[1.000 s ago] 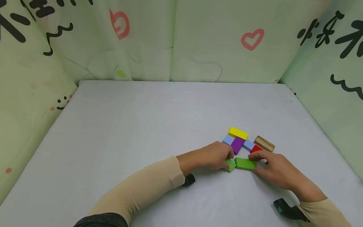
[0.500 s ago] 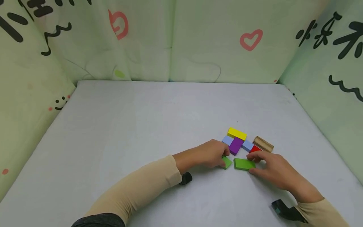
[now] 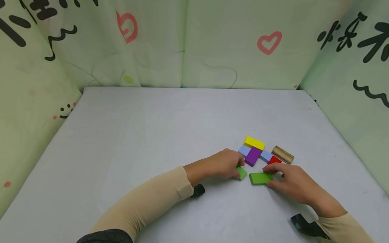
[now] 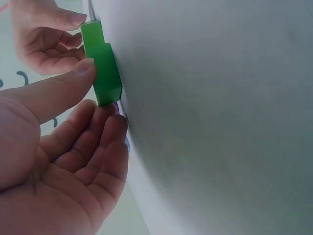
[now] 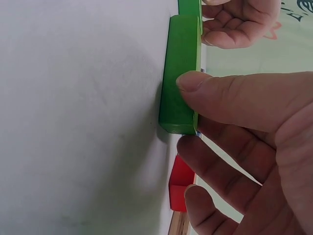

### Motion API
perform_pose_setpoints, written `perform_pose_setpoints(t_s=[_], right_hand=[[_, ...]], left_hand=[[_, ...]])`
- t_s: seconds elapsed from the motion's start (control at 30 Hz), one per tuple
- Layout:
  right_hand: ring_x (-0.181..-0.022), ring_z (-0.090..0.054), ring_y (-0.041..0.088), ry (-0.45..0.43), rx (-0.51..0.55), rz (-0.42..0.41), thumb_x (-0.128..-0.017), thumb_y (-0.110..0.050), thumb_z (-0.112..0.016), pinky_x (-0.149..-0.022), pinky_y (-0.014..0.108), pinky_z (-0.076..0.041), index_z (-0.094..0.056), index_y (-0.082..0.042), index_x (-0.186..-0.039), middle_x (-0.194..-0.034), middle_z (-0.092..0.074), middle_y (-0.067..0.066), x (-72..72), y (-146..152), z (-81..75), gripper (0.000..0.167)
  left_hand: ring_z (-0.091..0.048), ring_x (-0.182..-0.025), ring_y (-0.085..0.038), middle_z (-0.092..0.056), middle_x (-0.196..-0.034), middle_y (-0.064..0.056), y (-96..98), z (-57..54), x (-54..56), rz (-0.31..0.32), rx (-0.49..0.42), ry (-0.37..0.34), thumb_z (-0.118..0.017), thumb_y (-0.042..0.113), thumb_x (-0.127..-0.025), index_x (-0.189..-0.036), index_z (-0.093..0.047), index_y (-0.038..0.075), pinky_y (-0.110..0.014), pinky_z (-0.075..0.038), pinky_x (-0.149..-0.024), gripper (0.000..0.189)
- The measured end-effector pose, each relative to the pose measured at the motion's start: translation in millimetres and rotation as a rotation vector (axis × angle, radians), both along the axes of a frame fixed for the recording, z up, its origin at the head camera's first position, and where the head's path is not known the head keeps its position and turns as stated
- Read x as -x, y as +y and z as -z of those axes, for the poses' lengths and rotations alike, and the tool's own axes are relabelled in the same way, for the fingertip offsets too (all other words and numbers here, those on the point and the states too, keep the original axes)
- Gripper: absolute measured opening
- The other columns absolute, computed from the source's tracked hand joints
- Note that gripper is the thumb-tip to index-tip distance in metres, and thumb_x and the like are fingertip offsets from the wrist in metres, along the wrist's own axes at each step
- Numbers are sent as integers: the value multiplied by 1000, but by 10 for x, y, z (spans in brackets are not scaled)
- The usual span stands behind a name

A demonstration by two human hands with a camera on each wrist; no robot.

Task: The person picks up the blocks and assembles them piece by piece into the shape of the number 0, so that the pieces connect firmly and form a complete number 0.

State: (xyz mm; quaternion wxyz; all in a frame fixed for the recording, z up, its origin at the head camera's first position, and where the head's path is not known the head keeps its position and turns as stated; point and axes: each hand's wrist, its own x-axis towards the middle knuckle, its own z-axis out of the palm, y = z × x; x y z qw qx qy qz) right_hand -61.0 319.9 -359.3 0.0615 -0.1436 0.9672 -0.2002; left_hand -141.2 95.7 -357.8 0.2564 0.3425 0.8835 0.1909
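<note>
here you are, both hands low over the tabletop (image 3: 146, 135), a green piece in each. your left grip (image 3: 225, 164) is clamped on the small green block (image 3: 242, 173), thumb on the near side, part of the block hidden behind your fingers. your right grip (image 3: 291, 179) has the long green block (image 3: 259, 179) pinched by its right end, thumb at the near edge, forefinger at the far one. the two greens sit near each other, a narrow gap of white showing between them from the head view.

just beyond them lies the coloured cluster: the purple block (image 3: 253, 156) slants between the left light-blue block (image 3: 244, 150) and the right light-blue block (image 3: 265, 156), with the yellow block (image 3: 254, 143) along the far side, touching the purple. over on the right, the red block (image 3: 274, 160) sits against the right light-blue one, close past your right forefinger, and the wood-coloured block (image 3: 283, 154) lies just beside the red.

cream sleeves (image 3: 152, 195) on both your arms, a black device (image 3: 199, 190) under the left wrist, and a pale green curtain (image 3: 212, 40) behind it all, a red heart outline (image 3: 269, 43) printed on it.
</note>
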Motion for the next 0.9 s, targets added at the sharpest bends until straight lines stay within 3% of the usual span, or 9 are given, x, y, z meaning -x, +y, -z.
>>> perform_pose_setpoints(t_s=[0.37,0.9], right_hand=[[-99,-64,22,-33,6,4,-80,-13,-84,-84,49,-52,-71,-8,-113,-105,-71,-2,-5,-47,2,36],[-97,-64,20,-7,13,-16,-81,-13,-83,-83,45,-53,-71,-8,-113,-104,-71,-4,7,-108,-15,35]], left_hand=[[-55,-96,-4,-66,-111,8,-16,-15,-4,-17,-15,0,-78,21,-90,-126,-67,13,-14,-45,-89,38],[-56,-100,-4,-66,-112,8,-7,3,12,-27,-18,1,-78,22,-90,-127,-67,13,-15,-45,-90,39]])
